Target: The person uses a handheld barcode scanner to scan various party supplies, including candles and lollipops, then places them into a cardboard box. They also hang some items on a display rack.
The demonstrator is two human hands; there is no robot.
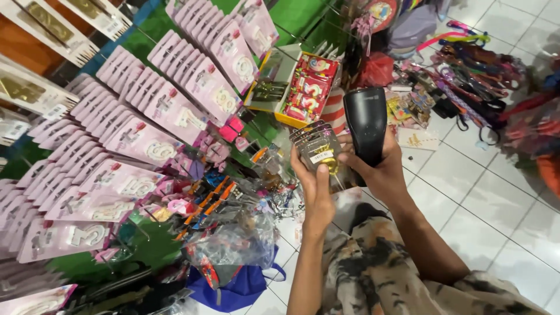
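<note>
Left hand (315, 184), centre of frame: fingers (298, 165) clenched around a fanned stack of small clear packets (318, 146), each with dark backing and a white sticker; something gold shows through the front one. Packets held upright, tilted slightly toward the right hand.

Right hand (382, 169), just right of centre: fingers wrapped round the grip of a black handheld scanner (366, 122), its broad head pointing to the top of the frame. Scanner sits just beside the packets, nearly touching them.

Lower frame: both forearms rise from a mottled tan-and-black garment (379, 280).

Left half of frame: a display rack (146, 29) with green backing, hung with overlapping rows of pink carded number candles (146, 146). Upper centre: a yellow box (303, 87) of red packets. Below the rack, centre left: a jumble of bagged small goods (233, 233) over a blue bag (239, 289).

Upper right: heap of coloured cords and straps (472, 70) on the white tiled floor (496, 192).
</note>
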